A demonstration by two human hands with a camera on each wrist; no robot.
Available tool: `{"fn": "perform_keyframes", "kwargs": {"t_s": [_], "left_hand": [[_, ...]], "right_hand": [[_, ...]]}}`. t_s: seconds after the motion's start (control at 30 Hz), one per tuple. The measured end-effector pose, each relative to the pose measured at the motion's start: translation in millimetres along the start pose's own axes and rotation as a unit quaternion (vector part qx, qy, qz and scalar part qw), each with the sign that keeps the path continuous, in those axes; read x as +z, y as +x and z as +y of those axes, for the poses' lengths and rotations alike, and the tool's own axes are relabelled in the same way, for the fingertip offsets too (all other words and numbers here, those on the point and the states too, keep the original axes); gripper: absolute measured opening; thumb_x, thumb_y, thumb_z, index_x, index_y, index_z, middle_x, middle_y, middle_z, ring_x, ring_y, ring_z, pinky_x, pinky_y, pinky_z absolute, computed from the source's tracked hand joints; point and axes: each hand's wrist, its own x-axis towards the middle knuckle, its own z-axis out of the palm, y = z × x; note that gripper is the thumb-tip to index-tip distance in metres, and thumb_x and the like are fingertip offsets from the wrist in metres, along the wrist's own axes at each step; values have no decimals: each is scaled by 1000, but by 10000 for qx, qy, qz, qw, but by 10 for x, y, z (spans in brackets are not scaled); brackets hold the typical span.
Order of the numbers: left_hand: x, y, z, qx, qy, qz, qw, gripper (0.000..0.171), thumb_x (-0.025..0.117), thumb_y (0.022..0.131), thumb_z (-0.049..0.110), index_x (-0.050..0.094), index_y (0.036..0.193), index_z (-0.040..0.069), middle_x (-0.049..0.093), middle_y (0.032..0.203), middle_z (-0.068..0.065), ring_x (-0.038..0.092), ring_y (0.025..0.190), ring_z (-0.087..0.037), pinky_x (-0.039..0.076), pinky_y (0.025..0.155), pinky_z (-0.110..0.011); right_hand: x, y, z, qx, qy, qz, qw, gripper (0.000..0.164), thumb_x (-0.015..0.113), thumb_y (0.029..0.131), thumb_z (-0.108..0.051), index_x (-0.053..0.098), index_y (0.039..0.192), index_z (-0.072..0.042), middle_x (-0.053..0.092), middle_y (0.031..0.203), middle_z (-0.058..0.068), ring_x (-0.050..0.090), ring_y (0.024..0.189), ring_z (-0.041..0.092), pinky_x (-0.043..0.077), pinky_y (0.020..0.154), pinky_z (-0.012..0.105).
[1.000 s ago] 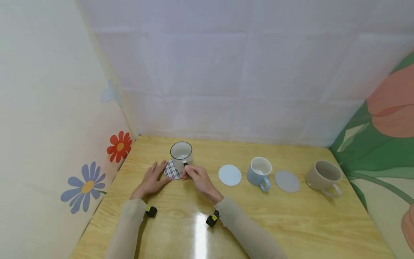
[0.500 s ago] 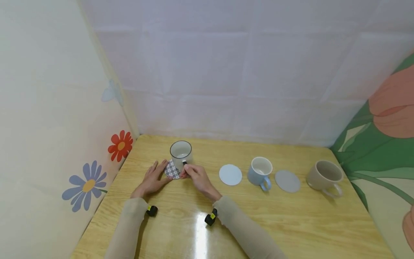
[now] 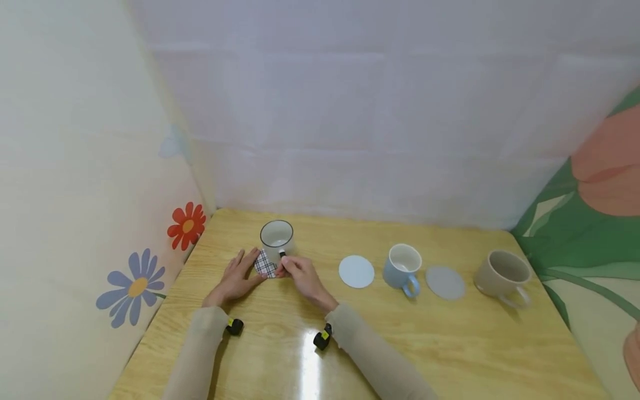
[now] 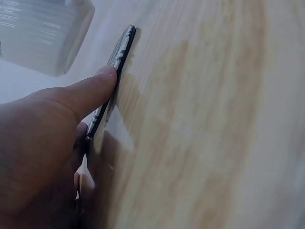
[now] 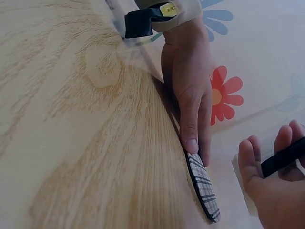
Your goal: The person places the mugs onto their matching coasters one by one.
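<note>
My right hand (image 3: 304, 279) grips the black handle (image 5: 286, 156) of a white mug (image 3: 272, 251) with a black rim. The mug hangs over a round plaid coaster (image 3: 263, 265) and hides its far right part. In the left wrist view a gap shows between the mug's base (image 4: 47, 38) and the coaster (image 4: 125, 47). My left hand (image 3: 234, 280) rests beside the coaster, fingers spread, its thumb touching the near edge and a fingertip by the far left edge.
To the right, a light blue coaster (image 3: 356, 271), a blue mug (image 3: 395, 273), a grey coaster (image 3: 445, 283) and a beige mug (image 3: 487, 276) stand in a row on the wooden table (image 3: 450, 344). A pale cloth (image 3: 350, 139) closes off the back.
My right hand and the white mug have shifted slightly left over the plaid coaster. The left hand keeps its place at the coaster.
</note>
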Motion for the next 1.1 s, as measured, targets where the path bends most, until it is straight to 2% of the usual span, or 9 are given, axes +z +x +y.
{"fn": "perform_keyframes", "kwargs": {"t_s": [0.2,0.43,0.7,0.93,1.1], "left_hand": [[8,-5,-45,3,70,-39,10000,83,65,104,50,29,170,14,19,180,-12,0,166,-46,0,133,-66],[9,-20,-40,103,104,39,9999,85,63,104,54,29,170,12,21,179,-13,2,165,-46,1,133,-66],[-18,-49,8,329,-48,145,9993,86,67,102,52,32,168,10,24,177,-17,4,163,-51,2,130,-71],[-34,-26,36,64,23,-13,10000,84,68,103,45,29,170,12,20,179,-14,0,165,-47,0,131,-68],[-15,-20,7,72,67,40,9999,85,67,103,48,29,170,12,21,178,-14,1,165,-47,1,132,-67]], "right_hand": [[41,15,30,1,-4,-9,10000,38,46,113,-9,67,101,20,69,101,38,67,87,10,65,92,39],[78,31,70,59,131,-18,9999,38,46,114,-8,65,103,22,67,102,41,66,86,9,64,89,29],[93,45,103,-22,72,-33,10000,39,46,114,-10,67,99,21,68,100,40,68,88,14,64,89,30],[100,46,125,18,0,-49,10000,42,45,114,-12,67,99,20,67,100,40,67,87,15,64,90,35],[113,56,147,66,12,-56,10000,40,45,114,-10,67,99,20,68,100,38,67,88,17,64,92,39]]}}
